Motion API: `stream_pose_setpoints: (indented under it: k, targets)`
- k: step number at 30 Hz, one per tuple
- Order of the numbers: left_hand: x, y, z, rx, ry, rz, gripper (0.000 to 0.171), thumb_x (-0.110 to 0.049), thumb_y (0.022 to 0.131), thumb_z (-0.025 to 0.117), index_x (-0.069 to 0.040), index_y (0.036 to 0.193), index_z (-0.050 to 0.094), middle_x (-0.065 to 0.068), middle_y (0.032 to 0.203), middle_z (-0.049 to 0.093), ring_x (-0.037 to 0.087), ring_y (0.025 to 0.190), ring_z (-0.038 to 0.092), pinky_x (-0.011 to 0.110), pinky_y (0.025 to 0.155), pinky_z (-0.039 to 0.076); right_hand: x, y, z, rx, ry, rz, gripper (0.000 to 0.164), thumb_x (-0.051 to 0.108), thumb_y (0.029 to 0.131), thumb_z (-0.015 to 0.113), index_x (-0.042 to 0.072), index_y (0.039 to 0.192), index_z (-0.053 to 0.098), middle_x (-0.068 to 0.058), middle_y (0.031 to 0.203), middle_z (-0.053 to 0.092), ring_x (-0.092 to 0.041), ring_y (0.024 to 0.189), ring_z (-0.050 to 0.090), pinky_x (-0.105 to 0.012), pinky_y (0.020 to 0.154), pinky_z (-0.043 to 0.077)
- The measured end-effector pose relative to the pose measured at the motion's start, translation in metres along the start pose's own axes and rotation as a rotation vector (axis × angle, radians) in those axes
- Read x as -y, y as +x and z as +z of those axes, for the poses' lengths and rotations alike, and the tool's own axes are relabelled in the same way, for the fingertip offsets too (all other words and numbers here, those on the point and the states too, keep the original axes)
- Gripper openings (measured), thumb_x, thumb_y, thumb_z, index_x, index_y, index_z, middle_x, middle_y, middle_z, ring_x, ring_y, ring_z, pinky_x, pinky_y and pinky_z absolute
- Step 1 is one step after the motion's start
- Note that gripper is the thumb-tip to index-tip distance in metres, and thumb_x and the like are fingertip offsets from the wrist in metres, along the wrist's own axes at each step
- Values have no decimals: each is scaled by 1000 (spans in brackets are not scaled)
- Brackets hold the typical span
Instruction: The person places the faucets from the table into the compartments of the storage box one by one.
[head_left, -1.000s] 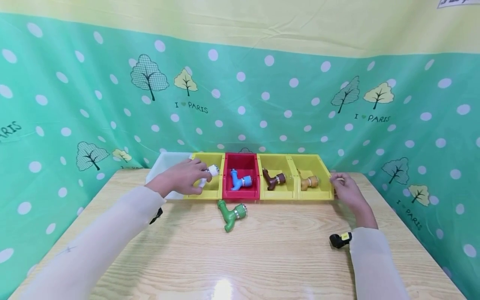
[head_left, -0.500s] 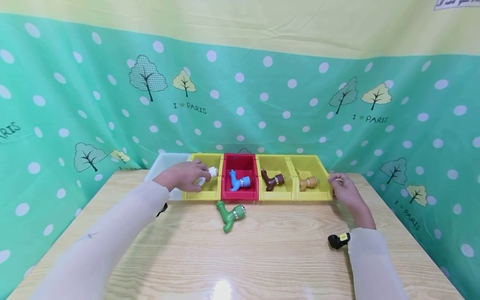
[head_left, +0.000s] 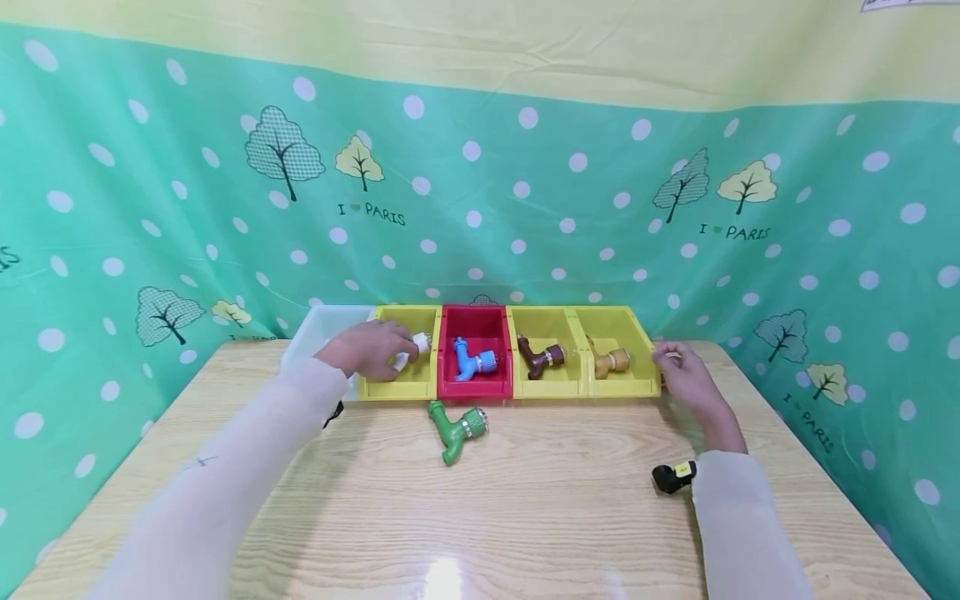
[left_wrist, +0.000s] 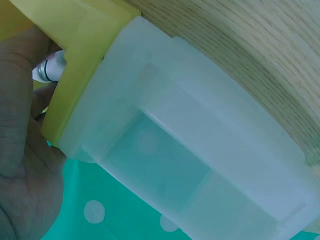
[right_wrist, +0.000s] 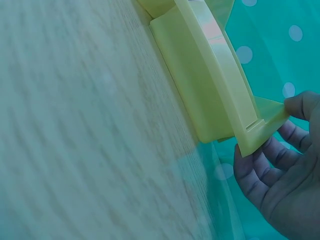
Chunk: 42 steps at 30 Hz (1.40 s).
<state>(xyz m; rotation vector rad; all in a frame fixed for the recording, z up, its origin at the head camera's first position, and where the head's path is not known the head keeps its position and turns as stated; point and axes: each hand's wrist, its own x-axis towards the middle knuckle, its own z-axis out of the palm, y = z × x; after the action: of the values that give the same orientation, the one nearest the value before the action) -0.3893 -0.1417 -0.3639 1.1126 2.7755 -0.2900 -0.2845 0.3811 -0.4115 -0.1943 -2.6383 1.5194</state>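
Observation:
In the head view my left hand [head_left: 375, 350] is over the second bin from the left, a yellow bin [head_left: 405, 389], and holds a white tap [head_left: 422, 342] inside it. My fingers cover most of that tap; its ribbed knob end shows. My right hand [head_left: 690, 379] is at the right end of the row. It grips the rim of the last yellow bin [right_wrist: 220, 85] between thumb and fingers, as the right wrist view shows. A green tap [head_left: 457, 429] lies on the table in front of the row.
A whitish translucent bin [left_wrist: 200, 150] forms the row's left end. The red bin [head_left: 475, 389] contains a blue tap [head_left: 474, 360]. Further right, yellow bins contain a dark brown tap [head_left: 542, 357] and an ochre tap [head_left: 611, 362]. A dotted green curtain [head_left: 480, 192] hangs behind the wooden table [head_left: 525, 517].
My left wrist and forearm have shifted to the right while the hand stays at the same bin with the white tap. The right hand keeps its grip on the rim. The head view has shifted slightly.

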Motion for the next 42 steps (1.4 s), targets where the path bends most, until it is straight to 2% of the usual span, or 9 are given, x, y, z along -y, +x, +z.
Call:
stream_pose_setpoints:
  k: [7, 16, 20, 25, 30, 35, 39, 42]
  targets:
    - [-4, 5, 4, 57, -7, -67, 37, -23, 96, 69, -33, 132, 68, 8, 144, 58, 35, 135, 48, 61, 115, 37, 1, 1, 1, 6, -3, -11, 43, 38, 112, 39, 1, 134, 40, -22, 126, 46, -28, 105, 51, -32, 78, 55]
    - [-6, 4, 4, 79, -2, -79, 40, -19, 95, 71, -35, 131, 67, 7, 139, 60, 34, 130, 51, 59, 114, 39, 2, 2, 2, 0, -4, -9, 43, 40, 111, 38, 3, 132, 40, -17, 117, 47, -24, 99, 51, -32, 77, 54]
    - [-8, 1, 2, 72, 3, -63, 36, -21, 98, 69, -34, 131, 68, 8, 137, 62, 33, 127, 53, 56, 113, 40, 3, 2, 3, -1, -6, -17, 41, 37, 112, 38, 2, 132, 41, -21, 123, 46, -27, 102, 51, -33, 77, 54]
    - [-11, -4, -2, -39, 47, -12, 25, -21, 99, 67, -26, 124, 73, 9, 123, 67, 35, 118, 59, 57, 111, 43, 5, 2, 5, 4, -2, -6, 39, 36, 112, 37, 2, 131, 41, -24, 139, 41, -32, 111, 50, -35, 80, 53]
    - [-24, -11, -11, -146, 60, 7, 20, -21, 98, 70, -22, 117, 77, 7, 117, 70, 34, 114, 61, 57, 108, 45, 7, 0, 4, 4, -4, 6, 42, 38, 112, 37, 2, 133, 41, -24, 141, 40, -34, 115, 48, -36, 83, 52]
    - [-40, -20, -12, -291, 81, 27, 17, -23, 96, 72, -20, 112, 78, 3, 105, 72, 27, 98, 63, 49, 94, 53, 6, -3, 1, 0, -8, 6, 44, 39, 112, 37, 2, 134, 40, -23, 134, 43, -31, 111, 49, -33, 81, 53]
    - [-53, -30, -9, -409, 119, 51, 13, -24, 94, 73, -17, 104, 78, 2, 94, 71, 23, 86, 60, 43, 83, 54, 6, -4, 1, 1, 2, 14, 45, 40, 112, 36, 2, 134, 40, -24, 139, 42, -32, 112, 50, -33, 80, 53]
    - [-65, -36, -6, -472, 117, 40, 9, -24, 93, 75, -17, 97, 76, 2, 90, 70, 22, 82, 58, 41, 79, 52, 5, -4, 0, 3, -2, 17, 46, 42, 111, 36, 2, 134, 40, -24, 139, 42, -33, 113, 50, -33, 80, 52]
